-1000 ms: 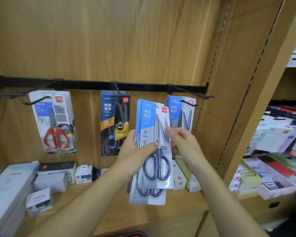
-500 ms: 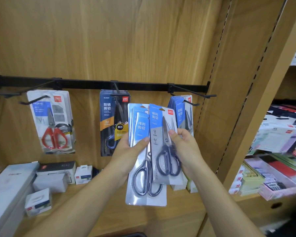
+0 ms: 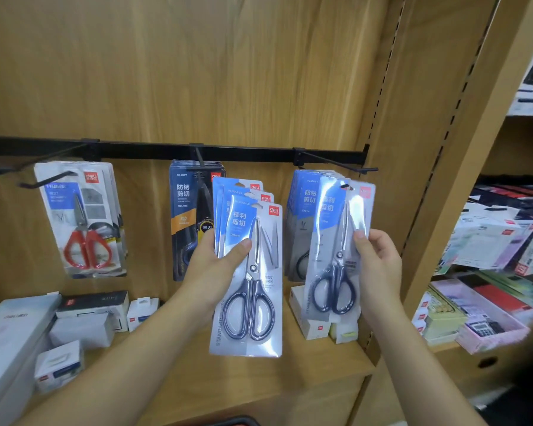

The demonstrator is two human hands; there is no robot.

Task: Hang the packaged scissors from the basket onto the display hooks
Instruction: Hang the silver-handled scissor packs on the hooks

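Now the hands are apart, where half a second ago their packs overlapped. The left hand [image 3: 210, 272] grips a fanned stack [image 3: 250, 302] of scissors packs, thumb across the front, mid-scene above the shelf [image 3: 305, 358]. The right hand [image 3: 379, 265] pinches a single pack [image 3: 333, 272] by its right edge; it has gone right and higher, upright, its top just below the right hook [image 3: 336, 162]. Behind it are the hung packs [image 3: 299, 210]. Farther left, a dark pack [image 3: 188, 216] and a red-handled pack [image 3: 83, 229] hang from the rail [image 3: 136, 150].
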